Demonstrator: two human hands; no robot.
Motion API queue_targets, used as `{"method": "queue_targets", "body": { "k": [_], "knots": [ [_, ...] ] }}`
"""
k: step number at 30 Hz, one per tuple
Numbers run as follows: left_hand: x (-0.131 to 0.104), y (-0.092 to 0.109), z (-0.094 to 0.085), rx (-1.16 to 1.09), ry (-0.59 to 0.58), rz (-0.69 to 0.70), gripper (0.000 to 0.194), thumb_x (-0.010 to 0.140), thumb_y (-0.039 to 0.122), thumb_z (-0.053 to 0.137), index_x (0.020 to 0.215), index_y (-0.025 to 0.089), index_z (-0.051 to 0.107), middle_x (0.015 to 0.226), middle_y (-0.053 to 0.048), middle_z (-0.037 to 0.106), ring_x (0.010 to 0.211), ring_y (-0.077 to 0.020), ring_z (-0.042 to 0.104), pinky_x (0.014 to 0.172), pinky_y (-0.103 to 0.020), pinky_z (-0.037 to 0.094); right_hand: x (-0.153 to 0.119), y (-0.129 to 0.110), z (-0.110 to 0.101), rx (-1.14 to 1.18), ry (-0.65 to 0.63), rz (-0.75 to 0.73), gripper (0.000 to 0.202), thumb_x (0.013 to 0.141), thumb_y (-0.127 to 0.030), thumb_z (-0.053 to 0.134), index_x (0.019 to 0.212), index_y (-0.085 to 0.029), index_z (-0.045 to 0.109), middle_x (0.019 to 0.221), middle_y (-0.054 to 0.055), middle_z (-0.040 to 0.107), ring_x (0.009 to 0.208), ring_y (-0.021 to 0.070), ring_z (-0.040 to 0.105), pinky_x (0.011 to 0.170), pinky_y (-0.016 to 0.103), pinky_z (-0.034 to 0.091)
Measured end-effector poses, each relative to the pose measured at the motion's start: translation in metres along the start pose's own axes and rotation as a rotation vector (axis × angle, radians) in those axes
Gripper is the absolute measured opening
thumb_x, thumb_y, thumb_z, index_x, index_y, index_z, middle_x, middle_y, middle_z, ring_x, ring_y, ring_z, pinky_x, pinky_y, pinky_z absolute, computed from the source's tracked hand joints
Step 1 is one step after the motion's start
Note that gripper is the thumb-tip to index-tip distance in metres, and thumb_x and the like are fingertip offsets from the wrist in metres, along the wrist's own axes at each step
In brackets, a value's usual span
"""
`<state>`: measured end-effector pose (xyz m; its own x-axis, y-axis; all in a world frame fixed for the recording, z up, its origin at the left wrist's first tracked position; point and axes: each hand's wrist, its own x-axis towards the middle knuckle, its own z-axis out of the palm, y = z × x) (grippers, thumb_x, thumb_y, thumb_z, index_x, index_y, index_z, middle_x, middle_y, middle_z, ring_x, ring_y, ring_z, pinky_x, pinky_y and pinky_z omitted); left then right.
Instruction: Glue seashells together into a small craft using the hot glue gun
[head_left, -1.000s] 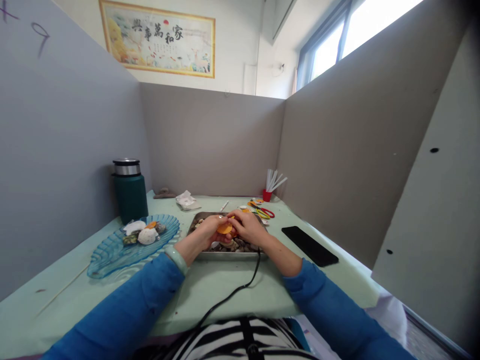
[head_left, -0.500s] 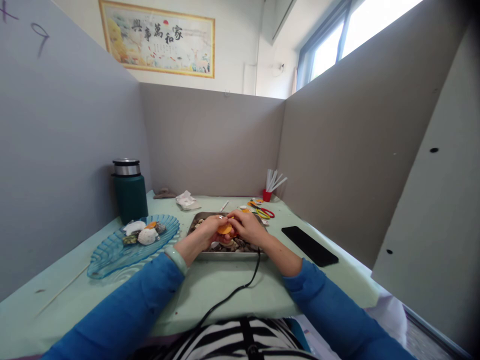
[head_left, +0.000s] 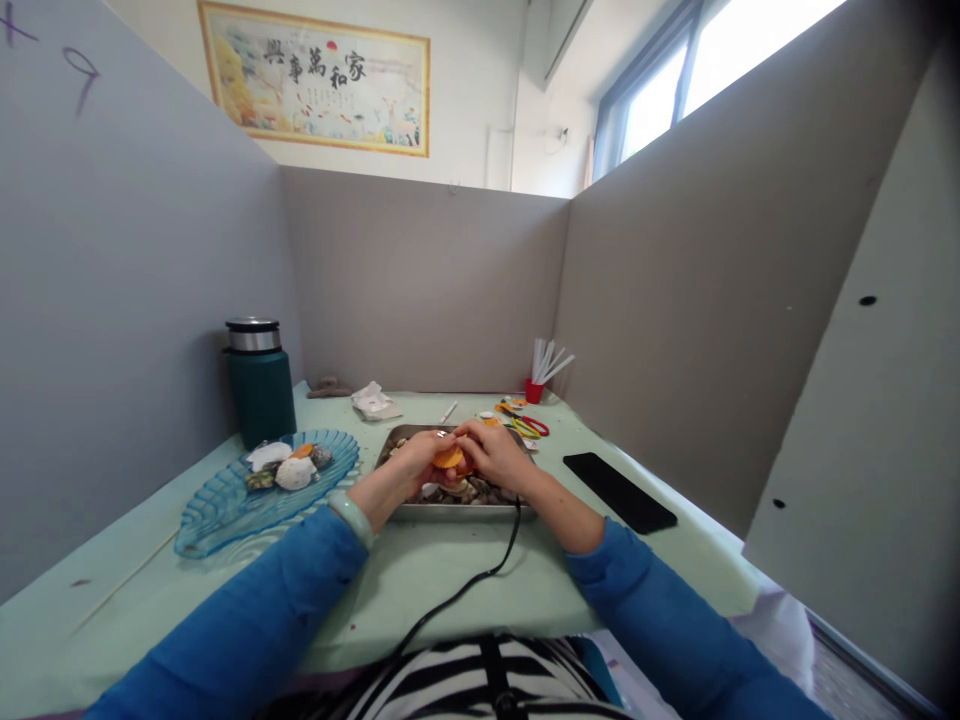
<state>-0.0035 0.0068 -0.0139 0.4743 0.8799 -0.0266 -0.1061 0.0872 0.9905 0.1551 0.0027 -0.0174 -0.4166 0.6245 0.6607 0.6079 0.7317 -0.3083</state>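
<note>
My left hand (head_left: 419,462) is closed on an orange scallop shell (head_left: 448,458), fingers around its left side. From the right, my right hand (head_left: 489,452) meets it, fingers bent and pressed together at the shell's upper edge. Whether a second small piece sits between the fingertips is hidden. Both hands hover over a metal tray (head_left: 450,513) filled with shells and pebbles. A black cable (head_left: 480,578) runs from near my right wrist down across the table toward my lap.
At left, a blue shell-shaped dish (head_left: 217,520) bears several shells, near a green thermos (head_left: 260,395). A black phone (head_left: 619,491) lies right. Behind the tray are scissors (head_left: 531,428), a red cup of white sticks (head_left: 534,391) and crumpled tissue (head_left: 375,402). Grey partitions enclose the table.
The orange shell has tilted slightly between my fingers. Both hands stay in almost the same place over the tray.
</note>
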Motion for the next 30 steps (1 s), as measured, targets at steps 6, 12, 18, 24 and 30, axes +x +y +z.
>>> {"method": "queue_targets", "body": {
  "k": [6, 12, 18, 24, 30],
  "knots": [
    [0.0003, -0.0010, 0.0023, 0.027, 0.048, 0.008, 0.014, 0.080, 0.027, 0.049, 0.080, 0.012, 0.051, 0.063, -0.005, 0.058, 0.041, -0.0100, 0.051, 0.047, -0.026, 0.046, 0.0008, -0.0001, 0.0005, -0.014, -0.029, 0.041, 0.017, 0.087, -0.022, 0.045, 0.094, -0.018, 0.060, 0.063, 0.000, 0.061, 0.058, 0.0114, 0.054, 0.059, 0.021, 0.035],
    [0.0010, -0.0021, 0.0025, 0.038, 0.050, 0.002, 0.020, 0.079, 0.032, 0.051, 0.080, 0.012, 0.051, 0.063, -0.006, 0.059, 0.044, -0.0110, 0.052, 0.047, -0.027, 0.046, 0.0005, 0.0013, 0.0014, -0.025, -0.046, 0.052, 0.017, 0.087, -0.023, 0.045, 0.095, -0.019, 0.059, 0.063, 0.000, 0.062, 0.061, 0.0122, 0.056, 0.061, 0.021, 0.036],
    [0.0004, -0.0006, 0.0030, 0.058, 0.054, 0.004, 0.017, 0.079, 0.029, 0.051, 0.077, 0.012, 0.051, 0.064, -0.008, 0.059, 0.047, -0.0136, 0.056, 0.047, -0.028, 0.047, 0.0002, 0.0015, 0.0017, -0.022, -0.047, 0.052, 0.016, 0.087, -0.023, 0.045, 0.096, -0.020, 0.058, 0.063, -0.001, 0.062, 0.060, 0.0122, 0.056, 0.062, 0.021, 0.037],
    [-0.0008, 0.0012, 0.0040, 0.047, 0.071, -0.004, 0.014, 0.078, 0.027, 0.050, 0.077, 0.012, 0.051, 0.059, -0.006, 0.058, 0.046, -0.0142, 0.056, 0.047, -0.028, 0.048, 0.0007, 0.0020, 0.0021, -0.019, -0.049, 0.046, 0.017, 0.087, -0.024, 0.045, 0.097, -0.019, 0.058, 0.064, -0.001, 0.062, 0.061, 0.0125, 0.056, 0.061, 0.021, 0.037],
    [0.0001, 0.0011, 0.0034, 0.045, 0.069, -0.008, 0.019, 0.076, 0.029, 0.053, 0.081, 0.011, 0.054, 0.060, -0.006, 0.059, 0.045, -0.0135, 0.055, 0.047, -0.028, 0.047, 0.0004, -0.0002, 0.0008, -0.011, -0.052, 0.056, 0.018, 0.087, -0.025, 0.045, 0.098, -0.019, 0.059, 0.065, 0.000, 0.062, 0.061, 0.0124, 0.055, 0.062, 0.022, 0.037]
  ]
}}
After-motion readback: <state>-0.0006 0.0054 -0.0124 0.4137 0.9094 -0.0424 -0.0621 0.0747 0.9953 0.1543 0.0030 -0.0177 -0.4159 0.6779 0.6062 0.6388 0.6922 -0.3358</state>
